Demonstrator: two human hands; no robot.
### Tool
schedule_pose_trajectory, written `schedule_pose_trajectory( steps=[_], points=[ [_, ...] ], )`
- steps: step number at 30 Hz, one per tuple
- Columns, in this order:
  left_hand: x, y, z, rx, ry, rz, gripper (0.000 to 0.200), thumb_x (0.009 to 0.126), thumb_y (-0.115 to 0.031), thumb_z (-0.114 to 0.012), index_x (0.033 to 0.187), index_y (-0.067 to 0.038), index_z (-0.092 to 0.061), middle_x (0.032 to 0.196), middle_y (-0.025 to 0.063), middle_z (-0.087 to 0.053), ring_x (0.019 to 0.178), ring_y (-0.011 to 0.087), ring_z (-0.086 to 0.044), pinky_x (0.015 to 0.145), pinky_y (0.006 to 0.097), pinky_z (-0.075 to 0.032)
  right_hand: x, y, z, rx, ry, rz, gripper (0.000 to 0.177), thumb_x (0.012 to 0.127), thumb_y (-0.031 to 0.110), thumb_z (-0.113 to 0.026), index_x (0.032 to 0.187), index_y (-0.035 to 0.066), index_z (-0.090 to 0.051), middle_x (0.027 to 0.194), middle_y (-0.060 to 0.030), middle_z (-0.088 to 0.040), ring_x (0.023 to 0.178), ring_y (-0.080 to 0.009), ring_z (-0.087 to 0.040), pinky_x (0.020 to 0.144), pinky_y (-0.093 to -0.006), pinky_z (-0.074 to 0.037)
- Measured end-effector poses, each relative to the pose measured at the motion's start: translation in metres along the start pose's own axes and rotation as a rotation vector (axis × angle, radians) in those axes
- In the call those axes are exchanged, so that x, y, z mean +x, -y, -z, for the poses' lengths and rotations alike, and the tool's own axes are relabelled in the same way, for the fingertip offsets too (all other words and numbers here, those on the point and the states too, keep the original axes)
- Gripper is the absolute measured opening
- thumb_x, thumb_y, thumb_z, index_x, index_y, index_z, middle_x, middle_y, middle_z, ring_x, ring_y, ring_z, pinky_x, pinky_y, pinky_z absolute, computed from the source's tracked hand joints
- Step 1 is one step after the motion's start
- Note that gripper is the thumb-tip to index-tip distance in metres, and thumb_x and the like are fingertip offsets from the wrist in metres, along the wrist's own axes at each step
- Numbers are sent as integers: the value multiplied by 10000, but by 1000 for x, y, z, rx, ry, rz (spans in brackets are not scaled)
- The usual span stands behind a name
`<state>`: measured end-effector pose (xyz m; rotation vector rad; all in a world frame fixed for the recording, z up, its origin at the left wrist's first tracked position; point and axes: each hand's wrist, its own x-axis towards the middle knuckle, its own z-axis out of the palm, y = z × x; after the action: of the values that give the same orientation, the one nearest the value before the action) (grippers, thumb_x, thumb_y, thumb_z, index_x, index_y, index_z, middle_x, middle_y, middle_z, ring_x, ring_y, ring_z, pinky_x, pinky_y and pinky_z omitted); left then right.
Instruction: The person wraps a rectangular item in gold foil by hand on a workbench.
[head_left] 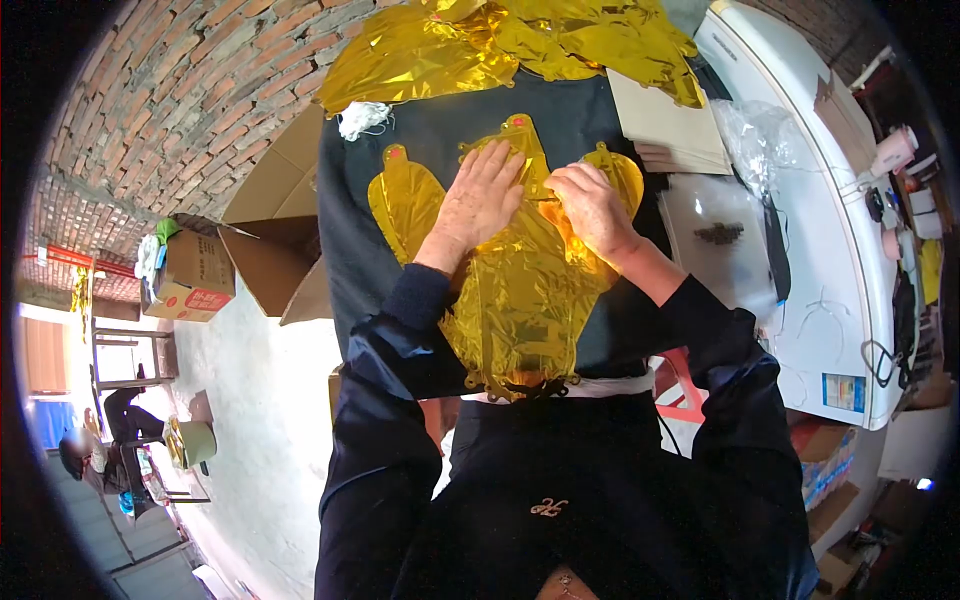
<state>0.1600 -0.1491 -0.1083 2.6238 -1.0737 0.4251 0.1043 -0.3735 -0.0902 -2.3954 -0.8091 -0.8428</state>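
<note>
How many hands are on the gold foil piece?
2: the left hand lies flat on the upper middle of the gold foil piece; the right hand, curled, is on its right side.

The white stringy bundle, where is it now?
In the head view, the white bundle lies on the black cloth, near its upper left corner, just below the crumpled gold foil.

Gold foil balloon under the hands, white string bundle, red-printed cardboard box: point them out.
Gold foil balloon (pixel 518 275): head view, mid-body.
White string bundle (pixel 363 120): head view, its middle.
Red-printed cardboard box (pixel 204 268): head view, side panel.
</note>
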Motion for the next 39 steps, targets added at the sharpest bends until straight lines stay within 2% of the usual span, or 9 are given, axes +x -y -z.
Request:
schedule_pose_trajectory(
  steps=[7, 12, 18, 23, 26, 29, 32, 33, 39],
  points=[
    [0, 0, -1, -12, -5, 14, 514, 1059, -321, -464, 1508, -71, -463, 1592, 182, -407, 1510, 341, -327, 1258, 483, -222, -2, -2, -7, -107, 95, 20, 219, 816, 96, -645, 1020, 47, -709, 1073, -59, -688, 1112, -255, -628, 924, -372, -478],
    [2, 3, 3, -16, 23, 22, 520, 1049, -325, -482, 1506, -78, -473, 1585, 178, -418, 1509, 335, -331, 1256, 486, -219, -3, -3, -10, -167, 26, 58, 209, 814, 121, -653, 1006, 60, -707, 1100, -45, -691, 1121, -248, -621, 922, -382, -471],
    [21, -14, 32, 107, -90, -55, 500, 1048, -328, -486, 1491, -98, -507, 1561, 137, -467, 1515, 308, -330, 1259, 487, -195, -7, -2, -14, -182, 40, 16, 198, 823, 129, -644, 1001, 70, -707, 1112, -40, -688, 1146, -243, -605, 953, -380, -445],
    [28, -16, 7, -122, 150, -89, 502, 1076, -325, -358, 1477, -74, -527, 1570, 112, -477, 1500, 292, -359, 1251, 475, -230, -7, 0, -17, -226, 54, -3, 192, 812, 97, -653, 997, 69, -700, 1100, -43, -683, 1153, -247, -607, 962, -394, -452],
    [25, -12, 1, -137, 167, -82, 514, 1099, -344, -340, 1521, -82, -474, 1615, 110, -414, 1519, 284, -332, 1262, 463, -198, -9, -1, -17, -245, 48, 27, 179, 826, 132, -634, 985, 75, -695, 1071, -42, -678, 1133, -231, -605, 952, -381, -435],
    [20, -9, -12, -59, -51, -102, 515, 1070, -341, -371, 1496, -88, -509, 1566, 85, -490, 1481, 269, -396, 1231, 492, -264, -8, -1, -22, -237, 44, 18, 173, 831, 129, -626, 983, 86, -696, 1076, -36, -685, 1138, -228, -608, 962, -384, -433],
    [27, 1, -19, 88, -133, -74, 508, 1059, -345, -405, 1493, -104, -518, 1564, 64, -495, 1476, 248, -403, 1230, 494, -261, -9, -2, -23, -226, 49, 2, 183, 834, 122, -624, 996, 88, -703, 1101, -32, -695, 1143, -228, -610, 968, -387, -434],
    [29, 4, -20, 68, -20, -21, 533, 1074, -345, -384, 1559, -125, -412, 1629, 75, -396, 1522, 266, -326, 1245, 515, -218, -10, -3, -23, -223, 58, -1, 188, 835, 120, -625, 1002, 88, -706, 1113, -31, -698, 1146, -228, -611, 968, -388, -435],
    [38, 23, -23, 223, -12, 132, 555, 1077, -380, -375, 1581, -149, -385, 1647, 55, -372, 1541, 260, -287, 1255, 532, -164, -7, 1, -17, -224, 56, 17, 206, 833, 116, -639, 1021, 83, -716, 1132, -23, -704, 1154, -217, -613, 974, -392, -448]
  ],
)
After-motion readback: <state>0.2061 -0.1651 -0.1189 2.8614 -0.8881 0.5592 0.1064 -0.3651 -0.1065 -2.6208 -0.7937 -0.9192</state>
